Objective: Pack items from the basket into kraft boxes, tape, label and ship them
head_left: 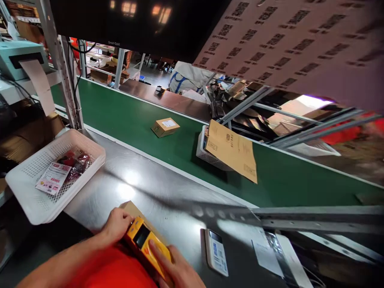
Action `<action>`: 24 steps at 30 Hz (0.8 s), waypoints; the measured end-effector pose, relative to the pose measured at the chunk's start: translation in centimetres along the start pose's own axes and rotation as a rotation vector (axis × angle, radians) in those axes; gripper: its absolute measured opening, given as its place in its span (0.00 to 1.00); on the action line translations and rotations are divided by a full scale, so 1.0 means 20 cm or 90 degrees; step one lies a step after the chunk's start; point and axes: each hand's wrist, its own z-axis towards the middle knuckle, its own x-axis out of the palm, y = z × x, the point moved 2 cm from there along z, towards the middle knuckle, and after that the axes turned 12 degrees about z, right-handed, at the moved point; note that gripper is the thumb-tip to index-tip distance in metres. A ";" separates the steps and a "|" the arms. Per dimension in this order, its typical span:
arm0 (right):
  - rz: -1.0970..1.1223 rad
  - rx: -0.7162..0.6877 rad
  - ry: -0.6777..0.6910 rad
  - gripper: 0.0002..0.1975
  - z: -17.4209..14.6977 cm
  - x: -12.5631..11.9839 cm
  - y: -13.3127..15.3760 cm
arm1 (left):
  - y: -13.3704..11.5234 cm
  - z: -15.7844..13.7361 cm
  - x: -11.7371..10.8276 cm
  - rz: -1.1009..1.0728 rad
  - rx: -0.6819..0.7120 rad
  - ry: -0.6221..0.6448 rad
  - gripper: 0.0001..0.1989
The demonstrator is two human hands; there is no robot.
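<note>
My right hand is wrapped round the lower part of a yellow box-shaped item with a dark panel near its upper end; the thumb lies across its face. Directly behind that item, on the metal bench, is a brown cardboard box, partly hidden. My left hand has its fingers curled in at the box's left end, close against the top of the yellow item. To the right lies a flat white item with printed text and a dark upper part.
A white perforated basket at left holds bagged goods and a printed card. Along the green conveyor belt sit a small carton and a basket with a brown envelope. A label printer stands at far left; a monitor hangs overhead.
</note>
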 end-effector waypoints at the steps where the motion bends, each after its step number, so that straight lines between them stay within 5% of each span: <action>1: -0.015 0.012 -0.004 0.41 -0.01 -0.01 0.00 | -0.01 0.04 -0.06 -0.002 -0.004 -0.015 0.18; 5: -0.073 0.024 -0.039 0.39 -0.06 0.00 -0.03 | -0.07 0.19 -0.31 0.008 0.022 -0.097 0.16; 9: -0.115 0.117 0.006 0.38 -0.06 0.04 -0.03 | -0.07 0.29 -0.39 0.035 0.052 -0.107 0.18; 17: -0.105 0.302 0.191 0.40 0.09 0.00 0.07 | 0.06 0.39 -0.34 0.039 0.016 -0.083 0.23; 24: -0.092 0.315 0.166 0.38 0.10 0.00 0.08 | 0.26 0.37 -0.10 0.128 -0.006 -0.025 0.25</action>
